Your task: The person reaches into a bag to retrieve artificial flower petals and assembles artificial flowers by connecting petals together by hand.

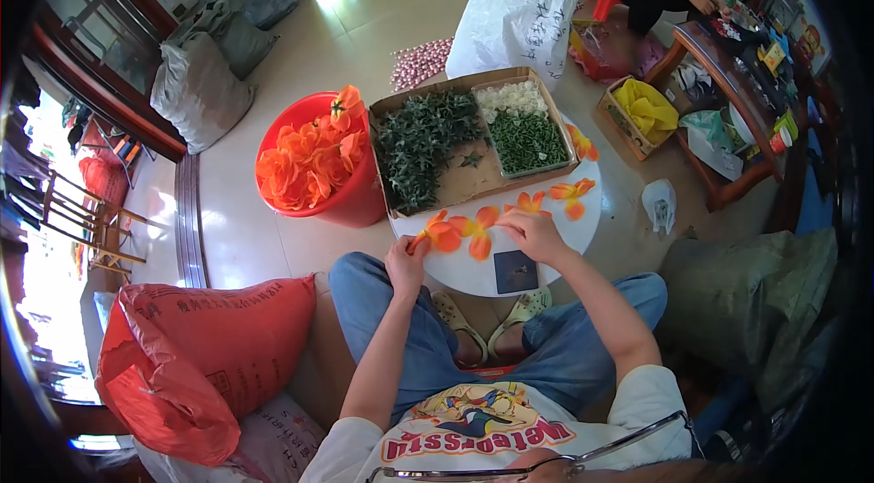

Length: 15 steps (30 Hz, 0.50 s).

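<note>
Bulging at far left, a red sack (214, 346) sits before a red bucket (357, 203) of orange petals (305, 164); rightward, a box (466, 181) of green leaves (419, 142) and a tray (573, 153) takes up the table's (455, 274) far side. The left hand (403, 266) pinches a flower (442, 233) at the table's left edge; the right hand (539, 237), near a dark square (515, 272), has its fingertips drawn narrowly together among flowers, anything between them unclear
</note>
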### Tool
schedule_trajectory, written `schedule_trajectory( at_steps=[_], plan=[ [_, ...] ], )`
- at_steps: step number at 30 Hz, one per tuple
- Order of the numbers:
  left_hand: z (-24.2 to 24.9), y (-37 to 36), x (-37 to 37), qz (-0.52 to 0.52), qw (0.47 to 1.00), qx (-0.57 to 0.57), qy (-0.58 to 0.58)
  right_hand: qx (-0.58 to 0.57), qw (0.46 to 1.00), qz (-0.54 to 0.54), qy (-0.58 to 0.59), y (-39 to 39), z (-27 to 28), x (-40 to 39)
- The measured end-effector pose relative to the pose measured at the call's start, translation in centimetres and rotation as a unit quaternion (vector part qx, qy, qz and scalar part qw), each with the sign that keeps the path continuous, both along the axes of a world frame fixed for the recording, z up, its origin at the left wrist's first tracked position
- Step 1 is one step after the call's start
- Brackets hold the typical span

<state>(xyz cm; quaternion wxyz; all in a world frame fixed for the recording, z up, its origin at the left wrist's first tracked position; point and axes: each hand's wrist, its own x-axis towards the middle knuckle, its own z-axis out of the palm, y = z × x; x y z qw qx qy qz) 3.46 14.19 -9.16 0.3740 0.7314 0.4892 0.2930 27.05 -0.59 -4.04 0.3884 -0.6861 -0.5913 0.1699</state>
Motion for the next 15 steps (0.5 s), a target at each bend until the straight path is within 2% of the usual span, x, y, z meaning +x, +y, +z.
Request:
schedule_trajectory(
  at_steps=[4,7,10,13,15],
  plan=[
    [0.6,0.0,-0.2,0.000,0.999,0.011,0.046,-0.054,0.990,0.114,-0.056,2.8,-1.8,0.3],
    [0.2,0.2,-0.3,0.010,0.999,-0.030,0.027,-0.069,0.986,0.150,-0.029,4.2,-2.6,-0.2],
    [-0.3,0.3,-0.4,0.015,1.000,-0.014,-0.008,-0.111,0.978,0.174,0.001,5.2,-2.9,-0.7],
    [0.5,-0.4,-0.1,-0.001,0.999,0.027,-0.046,-0.053,0.984,0.168,-0.013,5.0,-2.7,-0.8],
    [0.4,-0.5,-0.3,-0.016,0.998,0.044,-0.032,-0.074,0.993,0.082,0.047,3.2,-0.4,-0.4]
  ],
)
